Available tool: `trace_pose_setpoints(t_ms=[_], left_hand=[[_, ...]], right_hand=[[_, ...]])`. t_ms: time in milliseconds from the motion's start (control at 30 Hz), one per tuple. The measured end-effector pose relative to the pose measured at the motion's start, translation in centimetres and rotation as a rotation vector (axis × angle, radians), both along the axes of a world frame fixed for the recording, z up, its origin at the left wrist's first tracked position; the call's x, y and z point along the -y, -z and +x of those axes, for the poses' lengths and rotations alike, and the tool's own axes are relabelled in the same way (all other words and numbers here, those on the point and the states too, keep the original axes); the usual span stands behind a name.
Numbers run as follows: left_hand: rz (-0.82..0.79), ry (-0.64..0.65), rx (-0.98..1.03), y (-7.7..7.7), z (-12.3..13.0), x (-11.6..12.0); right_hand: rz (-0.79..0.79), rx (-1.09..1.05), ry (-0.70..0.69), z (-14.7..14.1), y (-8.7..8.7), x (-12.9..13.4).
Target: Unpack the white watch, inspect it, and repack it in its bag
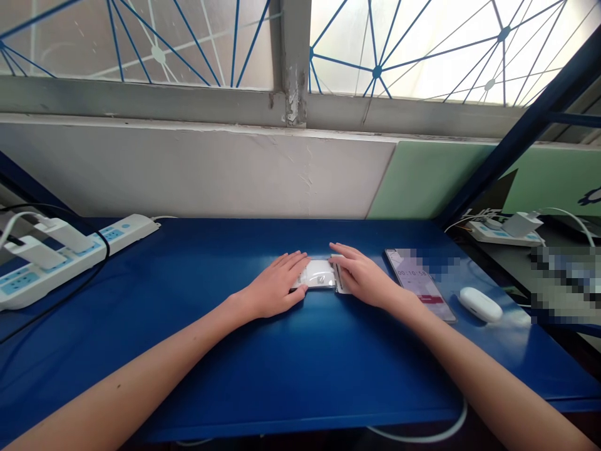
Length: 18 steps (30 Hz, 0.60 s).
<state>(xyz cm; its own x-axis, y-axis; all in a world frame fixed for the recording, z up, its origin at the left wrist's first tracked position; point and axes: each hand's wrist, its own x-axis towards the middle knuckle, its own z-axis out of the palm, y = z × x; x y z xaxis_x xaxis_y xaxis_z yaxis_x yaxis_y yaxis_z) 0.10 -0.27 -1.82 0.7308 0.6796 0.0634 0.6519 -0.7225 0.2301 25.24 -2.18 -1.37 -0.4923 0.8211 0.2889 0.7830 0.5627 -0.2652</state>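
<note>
A small flat white packet (320, 274) with a shiny, clear-looking surface and a dark lower edge lies on the blue desk (282, 376). My left hand (280, 285) rests over its left end, the fingers along the top and the thumb at the lower edge, closed on it. At the packet's other end is a narrow white strip (341, 282); whether it is joined to the packet I cannot tell. My right hand (364, 275) is closed over this strip, its index finger stretched out above. Part of the strip is hidden under the palm.
Right of my right hand lie a phone (420, 282) showing a timer and a white earbud case (480, 304). A white power strip (113, 238) with plugged-in chargers and a black cable (109, 250) occupies the left. Behind the desk stands a wall (235, 169) below windows.
</note>
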Motion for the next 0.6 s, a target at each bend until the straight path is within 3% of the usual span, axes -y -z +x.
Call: trace_pose_setpoints(t_ms=[167,400,600], left_hand=[[0.020,-0.089,0.021,0.0,-0.4,-0.5],[0.042,-0.108,0.049,-0.3,0.0,-0.9],[0.040,-0.053,0.052,0.2,1.3,-1.3]], right_hand=[[0.070,0.053,-0.122,0.7,0.4,-0.8],[0.048,0.082,-0.089,0.5,0.0,-0.7],[0.047,0.108,-0.094,0.4,-0.2,-0.6]])
